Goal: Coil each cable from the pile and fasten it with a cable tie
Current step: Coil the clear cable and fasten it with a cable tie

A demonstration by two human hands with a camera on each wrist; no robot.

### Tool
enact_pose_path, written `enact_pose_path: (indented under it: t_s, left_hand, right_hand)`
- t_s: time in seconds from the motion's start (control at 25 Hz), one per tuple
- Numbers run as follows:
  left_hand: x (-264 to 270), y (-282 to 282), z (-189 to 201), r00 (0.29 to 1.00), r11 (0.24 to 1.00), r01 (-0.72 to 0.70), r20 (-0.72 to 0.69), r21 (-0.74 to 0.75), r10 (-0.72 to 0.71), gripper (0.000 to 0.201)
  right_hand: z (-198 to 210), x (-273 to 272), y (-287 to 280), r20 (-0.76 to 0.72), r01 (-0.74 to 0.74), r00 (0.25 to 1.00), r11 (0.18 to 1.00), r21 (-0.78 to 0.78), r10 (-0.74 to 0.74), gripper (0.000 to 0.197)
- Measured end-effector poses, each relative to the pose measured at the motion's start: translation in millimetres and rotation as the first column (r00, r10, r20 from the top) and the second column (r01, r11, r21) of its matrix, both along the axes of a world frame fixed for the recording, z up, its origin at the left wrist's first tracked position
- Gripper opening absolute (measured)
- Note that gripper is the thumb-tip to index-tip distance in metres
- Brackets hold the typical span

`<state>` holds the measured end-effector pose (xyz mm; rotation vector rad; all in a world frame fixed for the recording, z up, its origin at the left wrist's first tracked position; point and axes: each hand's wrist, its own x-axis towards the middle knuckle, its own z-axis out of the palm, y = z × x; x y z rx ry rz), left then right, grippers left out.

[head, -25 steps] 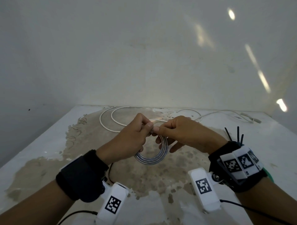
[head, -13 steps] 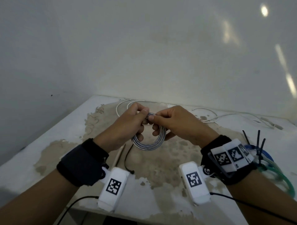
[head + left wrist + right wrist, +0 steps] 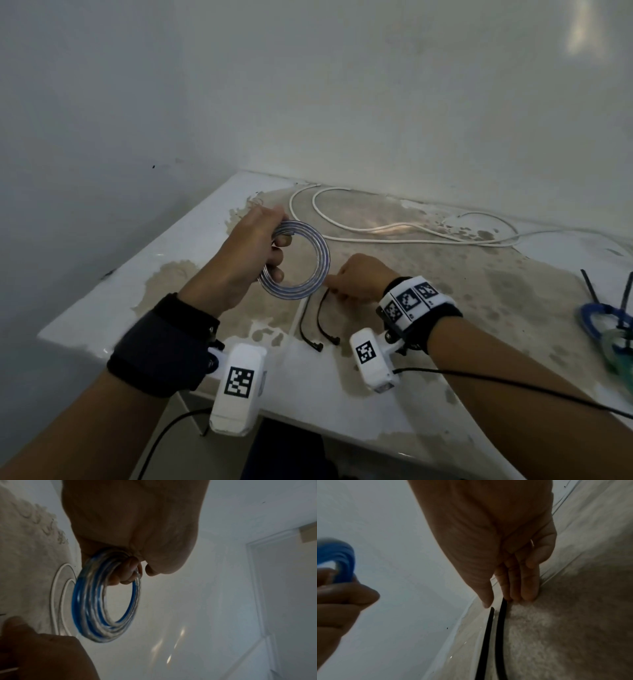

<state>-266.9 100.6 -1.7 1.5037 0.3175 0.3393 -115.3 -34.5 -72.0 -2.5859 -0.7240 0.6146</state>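
Your left hand (image 3: 253, 250) gripped the coiled blue-and-clear cable (image 3: 301, 260), right hand (image 3: 356, 281) fingertips touched two black plastic cable ties (image 3: 320, 325), nothing visibly pinched; loosening would likely unwind the coil.

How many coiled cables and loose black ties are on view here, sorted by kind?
Clear-blue coil held in the left hand: 1
Tied coils at the table's right edge: 2, a blue coil and a green coil
Loose black cable ties by the right hand: 2
Total: 5
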Motion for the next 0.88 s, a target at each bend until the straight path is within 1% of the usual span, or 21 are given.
enact_pose_path:
  t_s: [0.08, 0.16, 0.2, 0.24, 0.28, 0.32, 0.36, 0.44, 0.48, 0.52, 0.56, 0.6, 0.72, 0.8, 0.88]
  left_hand:
    - [0.3, -2.3, 1.8, 1.0, 1.0, 0.001, 0.003, 0.015, -0.001, 0.019]
    - [1.2, -4.4, 3.2, 1.0, 1.0, -0.004, 0.002, 0.005, 0.004, 0.022]
    - [2.0, -5.2, 3.8, 1.0, 1.0, -0.009, 0.003, -0.008, 0.009, 0.025]
    - [3.3, -6.5, 4.2, 1.0, 1.0, -0.013, 0.005, -0.024, 0.013, 0.028]
    - [5.0, -7.7, 4.8, 1.0, 0.999, -0.012, 0.008, -0.04, 0.012, 0.031]
    - [7.1, -9.4, 4.8, 1.0, 0.998, -0.006, 0.01, -0.055, 0.007, 0.034]
    - [10.4, -12.3, 5.2, 1.0, 0.998, 0.004, 0.013, -0.065, -0.003, 0.036]
    - [20.2, -21.4, 5.8, 1.0, 0.998, 0.022, 0.011, -0.065, -0.021, 0.036]
    - [27.2, -28.8, 6.6, 1.0, 0.998, 0.029, 0.007, -0.054, -0.029, 0.034]
    - [33.5, -35.9, 6.8, 0.999, 0.999, 0.038, 0.005, -0.032, -0.038, 0.031]
    - [41.8, -45.7, 7.4, 0.998, 0.998, 0.057, 0.006, 0.005, -0.057, 0.028]
    - [49.7, -55.4, 7.7, 0.997, 0.996, 0.078, 0.005, 0.053, -0.078, 0.024]
    - [67.6, -79.6, 6.4, 0.994, 0.979, 0.113, -0.005, 0.168, -0.114, 0.02]
    - [75.9, -94.8, 7.4, 0.993, 0.978, 0.116, -0.003, 0.172, -0.117, 0.02]
    - [80.4, -107.3, 10.1, 0.994, 0.983, 0.111, 0.007, 0.147, -0.113, 0.023]
  right_hand:
    - [-6.6, 5.7, 7.1, 0.019, 0.004, 1.0, 0.999, -0.051, -0.003, 0.039]
    - [-3.4, 9.5, 2.2, -0.012, 0.034, 0.999, 0.998, -0.061, -0.035, 0.029]
    - [3.0, 10.6, -5.0, -0.047, 0.075, 0.996, 0.997, -0.013, -0.075, 0.025]
    - [13.7, 11.3, -16.3, -0.09, 0.134, 0.988, 0.988, 0.082, -0.127, 0.02]
    - [30.1, 10.3, -29.6, -0.12, 0.201, 0.977, 0.955, 0.217, -0.178, 0.015]
    - [49.1, 7.4, -44.7, -0.131, 0.258, 0.966, 0.893, 0.37, -0.224, 0.011]
    - [70.5, 2.8, -60.7, -0.134, 0.293, 0.955, 0.798, 0.526, -0.263, 0.01]
    - [111.8, -14.5, -91.6, -0.145, 0.284, 0.949, 0.557, 0.781, -0.28, 0.011]
    - [126.9, -25.0, -104.5, -0.14, 0.249, 0.955, 0.451, 0.857, -0.261, 0.011]
    - [135.8, -35.5, -112.3, -0.122, 0.208, 0.964, 0.379, 0.902, -0.237, 0.009]
    - [139.7, -44.0, -119.5, -0.096, 0.168, 0.97, 0.337, 0.926, -0.221, 0.008]
    - [139.9, -50.5, -124.1, -0.068, 0.134, 0.976, 0.319, 0.938, -0.209, 0.006]
    - [125.5, -57.2, -131.3, -0.013, 0.082, 0.977, 0.321, 0.943, -0.211, 0.004]
    - [113.5, -57.0, -139.5, -0.019, 0.087, 0.975, 0.306, 0.948, -0.22, 0.004]
    - [99.7, -56.8, -146.2, 0.002, 0.059, 0.98, 0.303, 0.951, -0.197, 0.005]
